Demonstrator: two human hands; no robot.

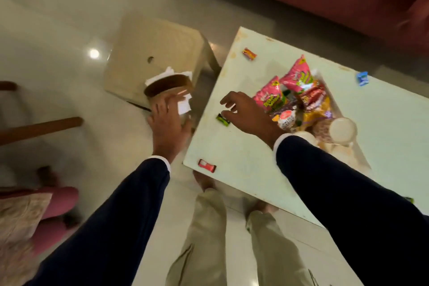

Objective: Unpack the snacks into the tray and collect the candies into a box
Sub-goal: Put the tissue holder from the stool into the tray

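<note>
Holding a clear jar [173,100] with a brown lid, the left hand [168,124] keeps it off the table's [243,158] edge, at nine o'clock. Over the table, the right hand [246,112] reaches with loose, empty fingers for the green candy [223,119]. Snacks [292,95] already fill the tray [358,160] at three o'clock. I think candy collecting is on; next comes a small pinch.

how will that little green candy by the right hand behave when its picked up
The green candy looks small and wrapped, so probably very light and easy to pinch. Its glossy wrapper may crinkle and slide on the smooth table if nudged. It lies flat, so rolling seems unlikely. The right hand hovers over it.
</note>
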